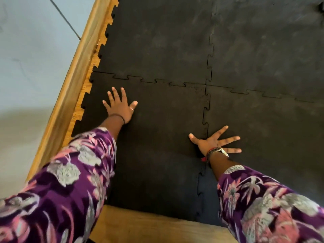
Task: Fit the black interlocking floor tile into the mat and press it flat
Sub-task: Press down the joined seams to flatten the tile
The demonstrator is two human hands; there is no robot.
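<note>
The black interlocking tile (157, 130) lies at the near left of the mat (254, 50), its toothed edges meshed with the tile beyond it and the tile to its right. My left hand (120, 106) rests flat on the tile's far left part, fingers spread. My right hand (214, 142) lies flat with fingers spread across the seam on the tile's right side, palm on the joint and fingers on the neighbouring tile. Neither hand holds anything.
A wooden border (73, 81) runs along the mat's left edge, with bare wood showing between the tile's teeth. A pale wall (31, 58) lies beyond it. A wooden surface (149, 227) shows below the tile's near edge.
</note>
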